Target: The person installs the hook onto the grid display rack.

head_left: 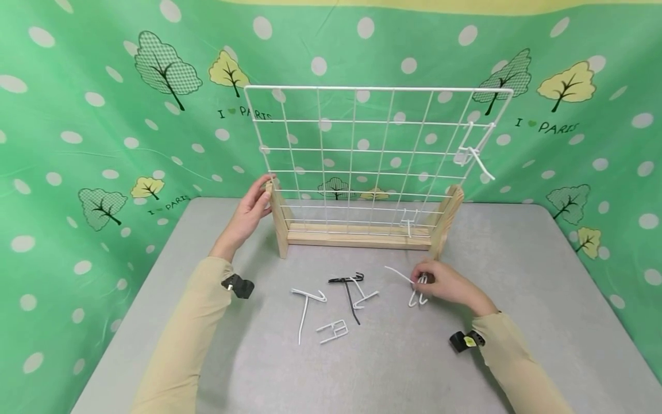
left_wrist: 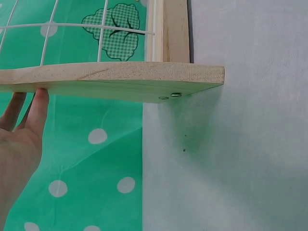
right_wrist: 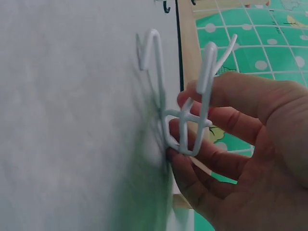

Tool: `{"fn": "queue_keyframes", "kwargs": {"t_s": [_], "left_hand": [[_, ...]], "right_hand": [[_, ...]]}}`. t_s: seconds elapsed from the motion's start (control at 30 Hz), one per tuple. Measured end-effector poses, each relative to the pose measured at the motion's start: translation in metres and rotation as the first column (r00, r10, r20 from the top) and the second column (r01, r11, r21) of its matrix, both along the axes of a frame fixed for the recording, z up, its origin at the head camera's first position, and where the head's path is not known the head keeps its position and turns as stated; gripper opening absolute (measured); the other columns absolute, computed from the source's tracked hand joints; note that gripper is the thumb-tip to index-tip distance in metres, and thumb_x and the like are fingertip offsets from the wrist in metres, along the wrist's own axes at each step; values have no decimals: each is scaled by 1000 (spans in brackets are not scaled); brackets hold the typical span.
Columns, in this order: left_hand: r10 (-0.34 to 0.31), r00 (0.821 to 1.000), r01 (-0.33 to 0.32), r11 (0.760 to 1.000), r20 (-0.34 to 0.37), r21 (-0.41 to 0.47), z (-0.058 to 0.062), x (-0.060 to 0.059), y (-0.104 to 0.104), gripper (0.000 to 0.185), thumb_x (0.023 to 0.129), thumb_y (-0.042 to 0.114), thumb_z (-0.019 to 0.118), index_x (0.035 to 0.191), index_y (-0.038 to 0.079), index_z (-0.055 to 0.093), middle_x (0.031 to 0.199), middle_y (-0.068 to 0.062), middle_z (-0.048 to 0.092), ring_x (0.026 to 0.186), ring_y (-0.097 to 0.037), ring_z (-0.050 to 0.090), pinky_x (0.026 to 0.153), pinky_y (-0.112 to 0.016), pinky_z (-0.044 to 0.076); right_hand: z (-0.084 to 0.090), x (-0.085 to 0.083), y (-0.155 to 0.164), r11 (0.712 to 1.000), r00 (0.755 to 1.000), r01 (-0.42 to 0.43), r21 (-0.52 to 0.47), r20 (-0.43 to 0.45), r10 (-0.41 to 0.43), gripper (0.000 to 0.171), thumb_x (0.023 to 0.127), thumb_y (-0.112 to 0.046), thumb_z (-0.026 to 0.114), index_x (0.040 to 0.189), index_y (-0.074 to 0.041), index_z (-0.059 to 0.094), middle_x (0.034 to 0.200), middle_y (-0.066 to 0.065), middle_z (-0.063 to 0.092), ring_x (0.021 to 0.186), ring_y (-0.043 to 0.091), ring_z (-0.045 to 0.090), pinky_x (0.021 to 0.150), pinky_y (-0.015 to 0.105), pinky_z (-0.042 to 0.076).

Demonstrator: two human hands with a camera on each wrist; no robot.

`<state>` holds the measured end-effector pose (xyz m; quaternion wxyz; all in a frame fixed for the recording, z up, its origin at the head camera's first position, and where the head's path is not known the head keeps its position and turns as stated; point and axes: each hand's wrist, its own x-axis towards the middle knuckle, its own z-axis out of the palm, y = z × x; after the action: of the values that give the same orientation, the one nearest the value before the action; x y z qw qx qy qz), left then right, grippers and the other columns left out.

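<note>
A white wire grid (head_left: 372, 152) stands upright in a wooden stand (head_left: 357, 244). At the stand's left post my left hand (head_left: 250, 206) rests with straight fingers; in the left wrist view its fingertips (left_wrist: 42, 96) touch the post's outer face (left_wrist: 125, 86). Low over the table by the right post, my right hand (head_left: 445, 283) pinches a white wire hook (right_wrist: 161, 91) between thumb and fingers, its two bent ends pointing away from the palm. Two white hooks are on the grid, an upper one (head_left: 468, 154) near the right edge and a lower one (head_left: 408, 223) near the base.
Between the hands on the grey table (head_left: 393, 368) lie a white hook (head_left: 306, 305), a black hook (head_left: 349, 293), another white hook (head_left: 366, 298) and a small white wire piece (head_left: 335, 329). A green dotted cloth (head_left: 129, 144) hangs behind the table.
</note>
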<state>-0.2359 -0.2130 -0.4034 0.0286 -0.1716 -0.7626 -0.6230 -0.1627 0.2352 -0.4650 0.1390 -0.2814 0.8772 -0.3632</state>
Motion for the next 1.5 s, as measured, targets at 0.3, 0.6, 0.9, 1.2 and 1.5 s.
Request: {"fn": "queue_keyframes", "kwargs": {"t_s": [0.3, 0.6, 0.9, 1.2, 1.5], "left_hand": [[-2, 1000, 2, 1000, -5, 4, 0, -1, 0, 45, 107, 18, 36, 151, 13, 30, 143, -22, 38, 131, -35, 37, 104, -54, 37], [-6, 1000, 6, 1000, -2, -4, -1, -1, 0, 46, 106, 16, 36, 151, 12, 29, 143, -23, 37, 132, -35, 37, 104, -55, 37], [-8, 1000, 8, 1000, -8, 6, 0, -1, 0, 45, 106, 15, 36, 151, 12, 29, 142, -23, 38, 131, -36, 37, 104, -55, 37], [-3, 1000, 3, 1000, -9, -6, -1, -2, -1, 46, 107, 18, 36, 151, 13, 29, 142, -23, 38, 132, -34, 37, 104, -54, 37], [-1, 1000, 1, 1000, 3, 2, 1, 0, 0, 46, 107, 17, 36, 151, 12, 29, 143, -23, 38, 132, -35, 37, 105, -55, 36]], "right_hand": [[9, 4, 9, 997, 998, 41, 65, 50, -44, 20, 80, -12, 78, 92, 0, 67, 78, -1, 58, 70, 12, 50, 59, 25, 45], [8, 5, 20, 997, 997, 45, 64, 64, -49, 7, 90, -7, 65, 85, -3, 69, 74, -2, 61, 65, 8, 49, 56, 23, 45], [6, 7, 29, 998, 992, 52, 28, 115, -55, 8, 91, -4, 64, 84, -2, 67, 76, -1, 63, 68, 6, 51, 60, 22, 46], [10, 10, 36, 996, 966, -64, -56, 246, 76, 12, 86, 0, 68, 96, 5, 65, 80, 3, 63, 70, 8, 54, 60, 21, 48], [11, 6, 41, 985, 940, -162, -62, 294, 173, 5, 87, 2, 65, 90, 0, 68, 75, 2, 61, 67, 6, 50, 58, 20, 45]]}}
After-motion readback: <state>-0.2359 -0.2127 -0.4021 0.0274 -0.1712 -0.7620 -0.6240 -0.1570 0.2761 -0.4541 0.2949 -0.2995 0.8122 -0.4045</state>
